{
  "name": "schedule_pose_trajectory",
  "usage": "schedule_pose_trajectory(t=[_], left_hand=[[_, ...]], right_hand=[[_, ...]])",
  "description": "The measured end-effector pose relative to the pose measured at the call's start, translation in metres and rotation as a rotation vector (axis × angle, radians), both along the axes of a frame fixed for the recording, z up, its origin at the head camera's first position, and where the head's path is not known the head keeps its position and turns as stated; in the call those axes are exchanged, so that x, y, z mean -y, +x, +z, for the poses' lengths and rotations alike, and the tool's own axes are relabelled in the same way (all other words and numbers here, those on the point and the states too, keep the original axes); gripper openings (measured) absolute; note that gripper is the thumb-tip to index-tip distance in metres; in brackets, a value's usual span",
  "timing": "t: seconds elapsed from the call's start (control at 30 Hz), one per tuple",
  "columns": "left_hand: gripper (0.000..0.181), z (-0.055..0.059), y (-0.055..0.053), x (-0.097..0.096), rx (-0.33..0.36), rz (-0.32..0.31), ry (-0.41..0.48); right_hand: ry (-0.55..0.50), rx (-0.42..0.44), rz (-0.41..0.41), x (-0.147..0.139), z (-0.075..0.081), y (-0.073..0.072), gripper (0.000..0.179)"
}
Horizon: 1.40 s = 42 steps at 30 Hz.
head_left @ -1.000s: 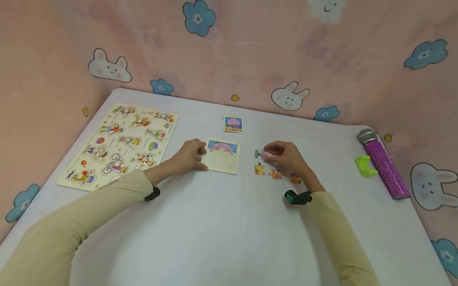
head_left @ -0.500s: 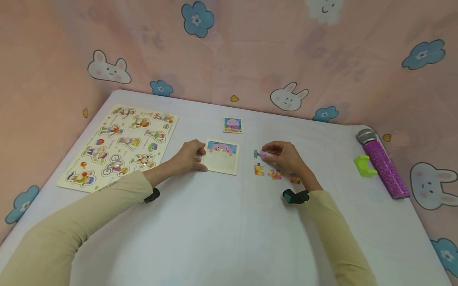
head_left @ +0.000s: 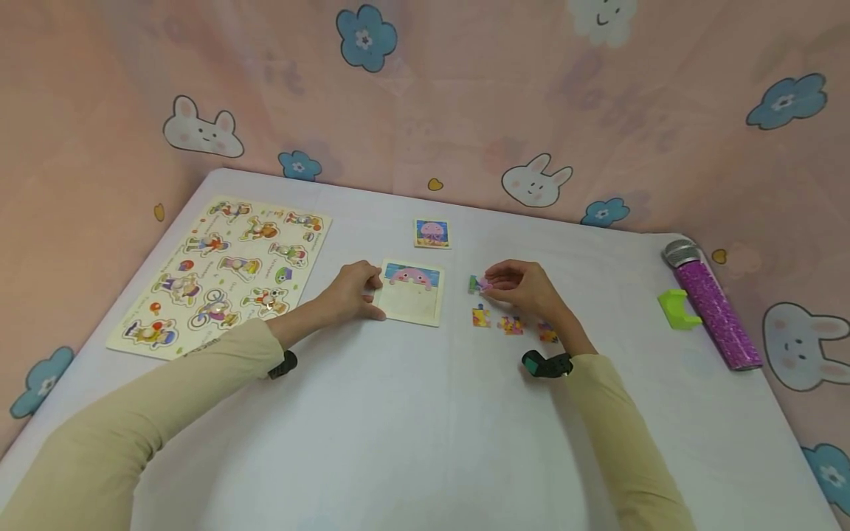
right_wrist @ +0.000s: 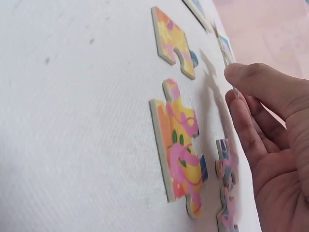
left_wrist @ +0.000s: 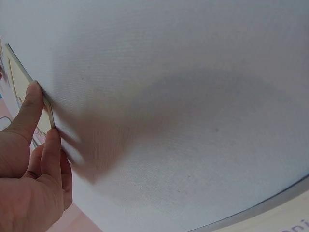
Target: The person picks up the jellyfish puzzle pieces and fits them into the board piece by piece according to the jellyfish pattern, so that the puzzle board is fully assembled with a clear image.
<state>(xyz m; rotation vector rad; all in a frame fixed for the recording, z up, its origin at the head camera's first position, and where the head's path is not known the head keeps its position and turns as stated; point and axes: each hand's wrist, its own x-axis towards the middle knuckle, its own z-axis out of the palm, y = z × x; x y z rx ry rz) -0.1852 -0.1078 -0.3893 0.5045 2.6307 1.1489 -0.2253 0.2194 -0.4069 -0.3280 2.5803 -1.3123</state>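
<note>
Closest in, a pair of tan sleeves [head_left: 631, 435] reaches over the white tabletop [head_left: 398, 442], a black wrist device [head_left: 547, 365] at the right cuff and its twin [head_left: 284, 363] at the left. Just past the right one lie loose jigsaw pieces: a yellow-orange piece [head_left: 481, 316], a pink-and-yellow piece [head_left: 510, 325] beside it, and a darker orange piece [head_left: 547, 332] partly hidden by the wrist. And here's the action: the right hand [head_left: 527, 287] has thumb and fingers clamped on a green-and-pink jigsaw piece [head_left: 476, 285], up off the cloth, with two more pieces [right_wrist: 227, 162] below that hand in the right wrist view. Across from it, the left hand [head_left: 348, 291] pinches the left edge of the square puzzle tray [head_left: 408, 302], whose far strip shows a pink face on blue above bare cream. Out right, a green plastic holder [head_left: 679, 309] sits by a glittery purple microphone [head_left: 717, 313]; out left, a cream picture puzzle board [head_left: 222, 273] runs partly under the forearm. Beyond the tray lies a small jellyfish-like picture card [head_left: 432, 233], then the pink bunny-and-flower backdrop [head_left: 458, 96].
</note>
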Motion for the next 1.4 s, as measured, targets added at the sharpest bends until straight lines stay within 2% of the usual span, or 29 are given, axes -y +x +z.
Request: schedule_pose_trajectory(t=[0.13, 0.5, 0.73, 1.03, 1.27, 1.4], left_hand=[[0.047, 0.0, 0.0, 0.0, -0.006, -0.006, 0.003], [0.048, 0.003, -0.001, 0.0, -0.006, 0.001, -0.007], [0.048, 0.0, -0.002, 0.0, -0.015, -0.005, 0.004], [0.047, -0.001, -0.001, 0.0, -0.027, -0.005, 0.008], [0.049, -0.002, -0.002, 0.0, -0.02, 0.001, 0.006], [0.048, -0.001, -0.001, 0.001, -0.024, -0.003, 0.002]], right_hand=[[-0.078, 0.028, -0.005, 0.0, 0.0, 0.002, 0.036], [-0.198, 0.056, -0.045, 0.012, -0.001, 0.006, 0.041], [-0.293, 0.041, -0.02, 0.026, -0.005, 0.004, 0.037], [-0.358, 0.037, 0.008, 0.044, -0.013, 0.004, 0.038], [-0.39, 0.034, 0.012, 0.062, -0.01, 0.008, 0.037], [-0.395, 0.016, 0.015, 0.071, -0.014, 0.006, 0.037]])
